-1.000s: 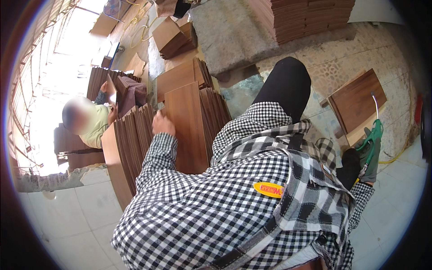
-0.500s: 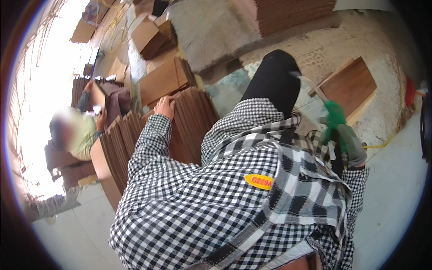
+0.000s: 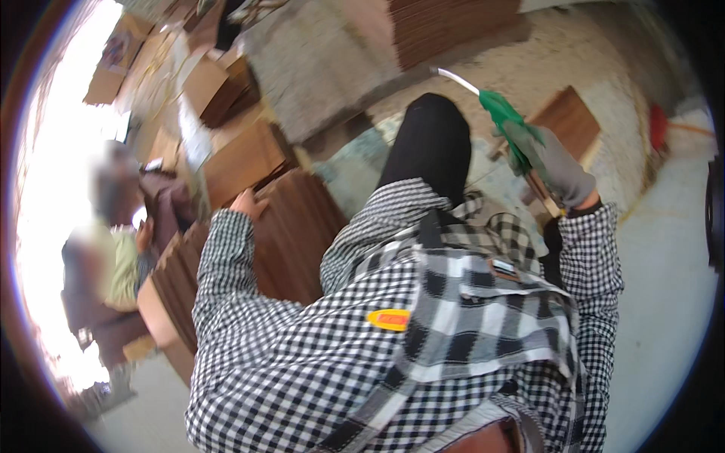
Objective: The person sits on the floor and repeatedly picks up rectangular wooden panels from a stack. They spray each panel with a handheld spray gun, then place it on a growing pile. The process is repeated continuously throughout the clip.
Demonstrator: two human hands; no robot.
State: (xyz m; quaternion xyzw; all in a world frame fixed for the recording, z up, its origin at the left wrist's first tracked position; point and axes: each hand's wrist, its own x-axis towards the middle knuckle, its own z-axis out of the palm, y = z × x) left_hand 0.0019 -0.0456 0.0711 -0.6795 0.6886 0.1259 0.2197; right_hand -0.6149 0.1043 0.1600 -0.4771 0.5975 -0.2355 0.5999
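Note:
My left hand [image 3: 248, 202] grips the top edge of an upright stack of brown wooden boards [image 3: 293, 241], its fingers curled over it. My right hand [image 3: 559, 166], in a grey glove, is closed on a green air blow gun [image 3: 502, 117] with a long pale nozzle raised beside my dark-clad knee [image 3: 423, 143]. Behind the gun, a few boards [image 3: 574, 117] lean low on the floor at the right. Another board bundle [image 3: 238, 162] lies just beyond my left hand.
Co-workers [image 3: 121, 272] are at the left by a dark cloth [image 3: 170, 204]. Cardboard-coloured pieces [image 3: 204, 87] lie farther back, a tall stack of panels [image 3: 445, 30] stands at the top on a grey slab, and a red object [image 3: 657, 128] with an orange hose is at the right.
My right hand has lifted the blow gun up and leftward, swinging its nozzle toward the knee. My left hand stays on the boards. The view has shifted, and more of a second co-worker shows.

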